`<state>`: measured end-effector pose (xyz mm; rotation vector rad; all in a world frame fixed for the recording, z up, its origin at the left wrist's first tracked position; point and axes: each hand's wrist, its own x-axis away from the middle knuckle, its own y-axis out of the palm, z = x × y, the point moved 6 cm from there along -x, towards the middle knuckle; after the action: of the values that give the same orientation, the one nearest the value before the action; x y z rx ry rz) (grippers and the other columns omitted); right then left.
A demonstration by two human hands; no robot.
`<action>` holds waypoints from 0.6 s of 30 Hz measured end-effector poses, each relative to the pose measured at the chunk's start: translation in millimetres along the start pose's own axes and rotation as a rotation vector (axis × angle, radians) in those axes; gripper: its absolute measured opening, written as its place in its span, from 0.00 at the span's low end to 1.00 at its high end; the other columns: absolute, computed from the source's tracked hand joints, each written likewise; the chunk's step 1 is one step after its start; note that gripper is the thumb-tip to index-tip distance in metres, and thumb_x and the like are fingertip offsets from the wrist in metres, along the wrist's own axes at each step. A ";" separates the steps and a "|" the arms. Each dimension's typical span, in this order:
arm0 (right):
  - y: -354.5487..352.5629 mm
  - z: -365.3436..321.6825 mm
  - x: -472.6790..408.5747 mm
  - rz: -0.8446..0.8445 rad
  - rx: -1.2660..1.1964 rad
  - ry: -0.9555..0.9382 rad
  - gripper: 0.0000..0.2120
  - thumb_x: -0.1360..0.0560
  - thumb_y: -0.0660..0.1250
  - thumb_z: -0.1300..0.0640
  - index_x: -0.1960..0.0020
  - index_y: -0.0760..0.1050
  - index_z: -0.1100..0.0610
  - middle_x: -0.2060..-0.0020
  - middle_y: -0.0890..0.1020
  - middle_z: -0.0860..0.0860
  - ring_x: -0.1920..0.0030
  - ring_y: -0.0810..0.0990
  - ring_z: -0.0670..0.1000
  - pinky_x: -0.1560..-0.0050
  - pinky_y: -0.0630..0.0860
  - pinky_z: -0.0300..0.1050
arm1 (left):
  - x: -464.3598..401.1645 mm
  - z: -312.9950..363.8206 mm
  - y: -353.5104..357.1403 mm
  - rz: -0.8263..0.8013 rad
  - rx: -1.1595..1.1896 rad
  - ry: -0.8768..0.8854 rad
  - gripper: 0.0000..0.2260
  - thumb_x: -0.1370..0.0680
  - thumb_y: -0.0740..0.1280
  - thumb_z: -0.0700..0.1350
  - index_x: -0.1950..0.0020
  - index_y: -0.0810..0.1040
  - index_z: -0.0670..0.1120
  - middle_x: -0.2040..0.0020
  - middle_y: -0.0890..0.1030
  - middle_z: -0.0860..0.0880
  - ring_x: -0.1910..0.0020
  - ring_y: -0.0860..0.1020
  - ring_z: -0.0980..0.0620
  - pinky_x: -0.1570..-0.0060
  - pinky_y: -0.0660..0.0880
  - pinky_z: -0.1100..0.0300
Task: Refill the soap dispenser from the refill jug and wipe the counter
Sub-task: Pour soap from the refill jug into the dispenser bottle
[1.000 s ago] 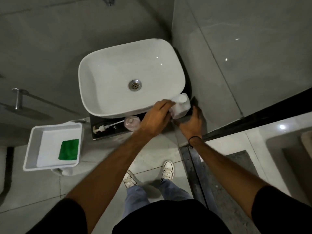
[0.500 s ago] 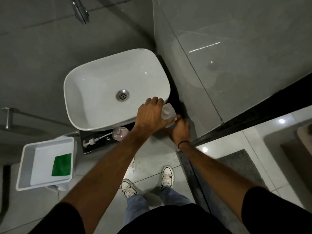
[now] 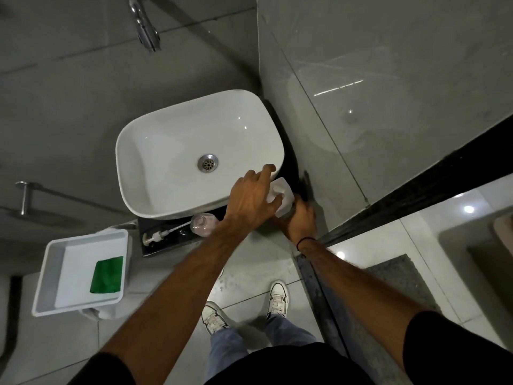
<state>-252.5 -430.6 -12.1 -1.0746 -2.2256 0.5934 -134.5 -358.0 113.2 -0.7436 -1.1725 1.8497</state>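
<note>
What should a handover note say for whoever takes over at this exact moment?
Left hand grips the top of the white refill jug; right hand holds its base at the counter's right end. The soap dispenser stands uncapped below the sink; its pump lies beside it. The green cloth sits in the white tray. Done: pump removed. Left: pour, refit pump, wipe.

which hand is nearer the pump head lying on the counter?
Left. The left hand is at the refill jug, right of the pump head; the right hand grips the jug further right.
</note>
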 end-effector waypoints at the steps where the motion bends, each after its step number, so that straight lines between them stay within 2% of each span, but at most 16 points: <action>1: -0.4 0.7 0.4 0.002 0.000 0.007 0.29 0.27 0.76 0.46 0.31 0.72 0.55 0.37 0.79 0.57 0.37 0.77 0.61 0.44 0.72 0.46 | -1.6 0.0 -0.8 0.008 -0.019 -0.009 0.28 0.26 0.72 0.54 0.30 0.70 0.46 0.44 0.82 0.45 0.46 0.79 0.44 0.51 0.77 0.51; 3: -0.9 1.3 0.3 -0.009 -0.004 0.008 0.25 0.26 0.74 0.47 0.34 0.73 0.55 0.41 0.81 0.55 0.37 0.78 0.59 0.43 0.74 0.40 | -3.6 4.6 4.9 -0.063 -0.007 0.052 0.27 0.25 0.72 0.52 0.28 0.70 0.47 0.38 0.78 0.45 0.42 0.77 0.43 0.48 0.77 0.51; 5: -2.8 4.0 0.0 -0.006 -0.019 0.037 0.14 0.22 0.70 0.48 0.39 0.75 0.52 0.49 0.81 0.48 0.39 0.79 0.59 0.51 0.71 0.26 | -3.8 9.8 12.2 -0.140 0.015 0.120 0.23 0.23 0.70 0.45 0.28 0.73 0.46 0.36 0.75 0.44 0.40 0.76 0.42 0.47 0.77 0.52; 6: -3.3 4.7 0.5 -0.007 -0.008 0.036 0.13 0.21 0.68 0.48 0.39 0.74 0.51 0.49 0.81 0.48 0.39 0.79 0.59 0.52 0.71 0.27 | -3.1 10.7 13.2 -0.130 0.022 0.124 0.20 0.22 0.69 0.42 0.29 0.75 0.45 0.36 0.75 0.43 0.41 0.76 0.42 0.48 0.77 0.53; 9: -1.7 1.2 4.3 -0.047 0.053 -0.030 0.26 0.26 0.75 0.48 0.32 0.72 0.56 0.40 0.81 0.57 0.39 0.79 0.59 0.43 0.73 0.42 | 3.7 8.9 14.1 -0.026 0.068 0.052 0.16 0.21 0.69 0.44 0.34 0.76 0.40 0.40 0.75 0.41 0.43 0.77 0.42 0.47 0.78 0.52; 12: -3.2 -0.6 11.8 -0.073 0.079 -0.088 0.32 0.30 0.78 0.45 0.32 0.72 0.59 0.40 0.81 0.59 0.40 0.81 0.61 0.40 0.77 0.51 | 18.2 6.7 18.8 0.066 0.074 -0.036 0.16 0.22 0.71 0.49 0.42 0.78 0.38 0.47 0.77 0.41 0.49 0.77 0.43 0.52 0.79 0.50; 14: -4.3 1.9 16.5 -0.080 0.050 -0.094 0.35 0.32 0.79 0.44 0.32 0.73 0.59 0.41 0.82 0.59 0.42 0.82 0.61 0.43 0.79 0.51 | 25.9 3.5 17.7 0.161 0.072 -0.121 0.17 0.24 0.73 0.53 0.51 0.78 0.39 0.54 0.78 0.41 0.58 0.78 0.44 0.62 0.78 0.52; 16: -4.4 9.6 20.8 -0.082 0.056 -0.061 0.36 0.34 0.80 0.42 0.33 0.73 0.58 0.42 0.82 0.59 0.42 0.81 0.61 0.45 0.78 0.49 | 30.3 -0.6 14.5 0.233 0.082 -0.202 0.19 0.25 0.72 0.57 0.56 0.77 0.40 0.60 0.78 0.44 0.65 0.76 0.48 0.69 0.71 0.58; 18: -4.1 18.4 26.0 -0.074 0.113 -0.040 0.36 0.34 0.80 0.42 0.34 0.73 0.57 0.42 0.81 0.58 0.41 0.80 0.60 0.45 0.76 0.48 | 34.4 -6.3 14.3 0.264 0.110 -0.252 0.20 0.26 0.72 0.59 0.58 0.76 0.42 0.61 0.77 0.46 0.68 0.73 0.52 0.70 0.67 0.61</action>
<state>-280.1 -414.4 -14.8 -0.9274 -2.2272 0.7053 -151.2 -329.1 95.6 -0.6411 -1.1593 2.2618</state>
